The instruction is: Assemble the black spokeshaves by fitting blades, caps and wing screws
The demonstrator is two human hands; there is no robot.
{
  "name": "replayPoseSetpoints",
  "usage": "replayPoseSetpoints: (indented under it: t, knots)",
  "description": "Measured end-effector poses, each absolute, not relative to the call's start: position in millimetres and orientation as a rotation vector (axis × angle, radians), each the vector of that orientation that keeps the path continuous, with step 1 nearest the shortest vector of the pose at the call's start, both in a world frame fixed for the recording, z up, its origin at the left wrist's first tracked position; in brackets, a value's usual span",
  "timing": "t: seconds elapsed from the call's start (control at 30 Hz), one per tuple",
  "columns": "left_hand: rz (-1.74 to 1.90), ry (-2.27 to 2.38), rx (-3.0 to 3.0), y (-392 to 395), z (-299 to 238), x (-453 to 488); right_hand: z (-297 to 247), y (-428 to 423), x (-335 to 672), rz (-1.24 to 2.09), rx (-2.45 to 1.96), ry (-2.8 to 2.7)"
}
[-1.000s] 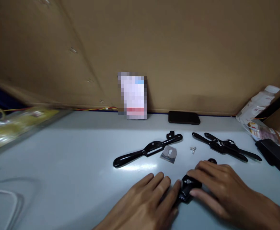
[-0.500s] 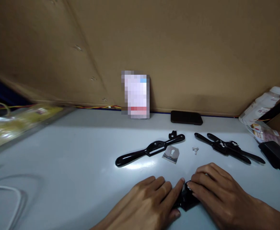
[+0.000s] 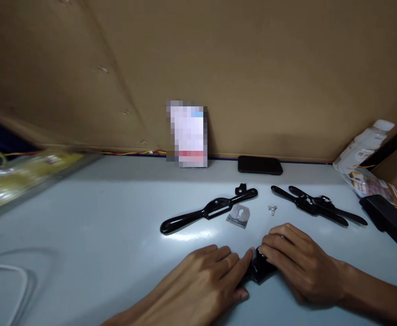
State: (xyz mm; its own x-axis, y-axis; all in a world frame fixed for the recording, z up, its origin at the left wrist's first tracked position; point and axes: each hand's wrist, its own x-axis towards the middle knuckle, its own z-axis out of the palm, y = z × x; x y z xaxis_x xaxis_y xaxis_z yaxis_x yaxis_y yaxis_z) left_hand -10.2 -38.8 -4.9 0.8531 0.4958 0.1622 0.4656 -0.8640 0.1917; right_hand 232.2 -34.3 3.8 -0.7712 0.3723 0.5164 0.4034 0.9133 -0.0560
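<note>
A black spokeshave (image 3: 262,272) lies low on the table, largely covered by my hands. My left hand (image 3: 210,277) is closed round its left side, index finger stretched along it to the middle. At the body my right hand (image 3: 297,265) has its fingers bunched over a small shiny part; the fingers hide what exactly they pinch. Beyond them rests another spokeshave frame (image 3: 181,222) without a blade fitted. Beside it are a loose steel blade (image 3: 242,217), a small black cap plate (image 3: 240,189) and a silver wing-shaped screw (image 3: 272,209).
Two more black spokeshaves (image 3: 316,209) lie overlapping at the right. Behind them are a dark phone-like slab (image 3: 260,165), a leaning plastic bottle (image 3: 363,147) and a black object (image 3: 387,224). Yellow plastic packaging (image 3: 31,179) and a white cable (image 3: 23,280) occupy the left. A cardboard wall (image 3: 269,72) closes the back.
The whole view has shifted a little, so everything sits slightly further left. Both hands keep their hold on the spokeshave, with only slight finger movement at most.
</note>
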Motion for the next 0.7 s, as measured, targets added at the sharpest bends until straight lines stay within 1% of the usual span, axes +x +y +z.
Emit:
replayPoseSetpoints:
  t: [0.17,0.33,0.57,0.7]
  knots:
    - [0.272,0.738,2.866,-37.5,0.9,-9.6,2.4,-32.8,230.5,-0.121,-0.562,-2.524]
    - [0.243,0.692,2.858,-35.0,-3.4,-12.2,3.6,-32.0,231.9,-0.015,-0.392,-2.507]
    - [0.263,0.706,2.903,-35.8,-2.7,-14.2,10.3,-39.0,238.1,0.152,-0.714,-2.289]
    - [0.313,0.702,2.941,-35.7,-2.5,-14.1,11.6,-42.0,238.8,0.127,-0.822,-2.293]
